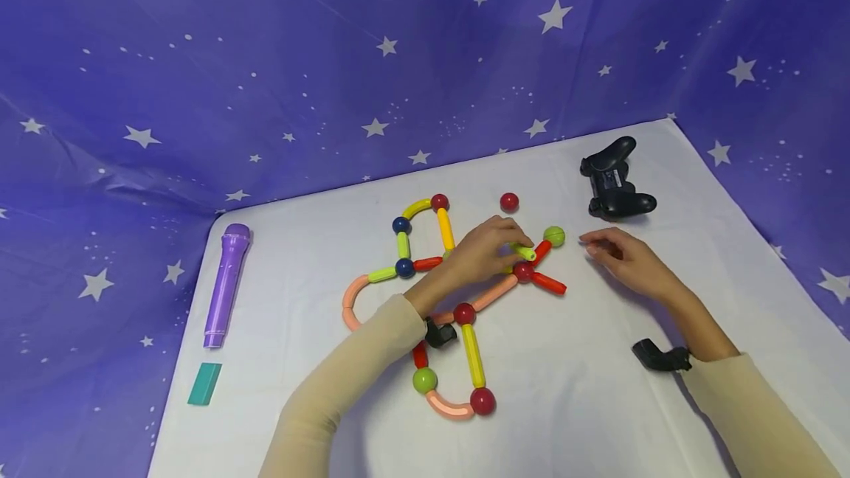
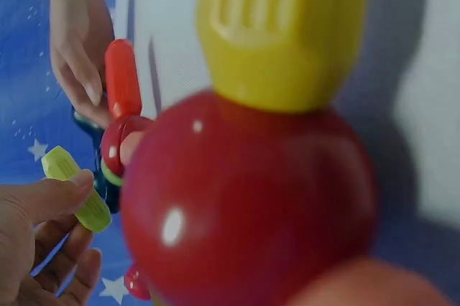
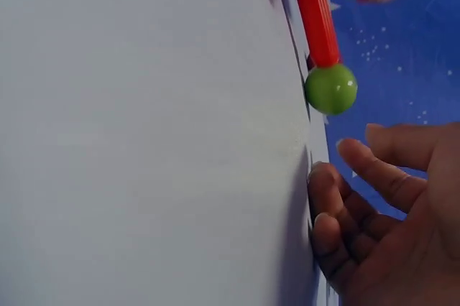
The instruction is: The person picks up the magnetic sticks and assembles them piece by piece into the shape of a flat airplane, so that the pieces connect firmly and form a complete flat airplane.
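Observation:
My left hand (image 1: pixel 488 248) pinches a short lime-green magnetic rod (image 2: pixel 77 189) between thumb and fingers. In the head view it is over the right end of a figure built of rods and balls. Just below the rod sits a red ball (image 1: pixel 524 271), with red rods (image 1: pixel 549 284) branching off it. One of these branches ends in a green ball (image 1: pixel 554 235). My right hand (image 1: pixel 627 260) is to the right of that ball, fingers loosely bent, holding nothing. A large red ball with a yellow rod (image 2: pixel 284 33) fills much of the left wrist view.
A loose red ball (image 1: pixel 509 202) lies behind the figure. At the back right is a black game controller (image 1: pixel 614 179). A purple microphone (image 1: pixel 227 286) and a teal block (image 1: pixel 204 383) lie on the left of the white table (image 1: pixel 564 419). A starry purple cloth (image 1: pixel 319 80) hangs behind.

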{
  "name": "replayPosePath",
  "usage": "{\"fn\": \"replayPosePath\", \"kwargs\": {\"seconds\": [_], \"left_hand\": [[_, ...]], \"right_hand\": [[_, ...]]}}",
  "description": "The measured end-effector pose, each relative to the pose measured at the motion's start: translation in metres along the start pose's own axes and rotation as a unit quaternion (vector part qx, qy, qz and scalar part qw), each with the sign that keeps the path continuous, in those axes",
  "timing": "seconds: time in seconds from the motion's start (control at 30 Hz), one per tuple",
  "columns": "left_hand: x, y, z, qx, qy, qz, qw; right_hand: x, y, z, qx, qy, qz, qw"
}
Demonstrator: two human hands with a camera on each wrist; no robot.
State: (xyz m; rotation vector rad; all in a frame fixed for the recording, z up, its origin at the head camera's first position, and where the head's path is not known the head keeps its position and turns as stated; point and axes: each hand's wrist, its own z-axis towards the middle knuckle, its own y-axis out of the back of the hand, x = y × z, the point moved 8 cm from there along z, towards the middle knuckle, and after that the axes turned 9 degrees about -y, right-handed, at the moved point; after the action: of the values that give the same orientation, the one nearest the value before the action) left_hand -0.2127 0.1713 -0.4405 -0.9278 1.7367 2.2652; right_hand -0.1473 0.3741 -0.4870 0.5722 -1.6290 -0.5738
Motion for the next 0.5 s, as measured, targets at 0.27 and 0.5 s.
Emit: {"fn": "replayPosePath", "kwargs": {"seconds": [0.27,0.5], "left_hand": [[-0.026,-0.013,0.041,0.046,-0.067,0.083,0.9933],[-0.035,-0.03,0.068,0.097,-0.101,0.122,0.9827]], "right_hand": [[0.011,-0.017,-0.052,-0.069,-0.013,-0.017,0.997],[0.024,-0.041,-0.071,-0.138,-0.037,-0.025,0.989]]}}
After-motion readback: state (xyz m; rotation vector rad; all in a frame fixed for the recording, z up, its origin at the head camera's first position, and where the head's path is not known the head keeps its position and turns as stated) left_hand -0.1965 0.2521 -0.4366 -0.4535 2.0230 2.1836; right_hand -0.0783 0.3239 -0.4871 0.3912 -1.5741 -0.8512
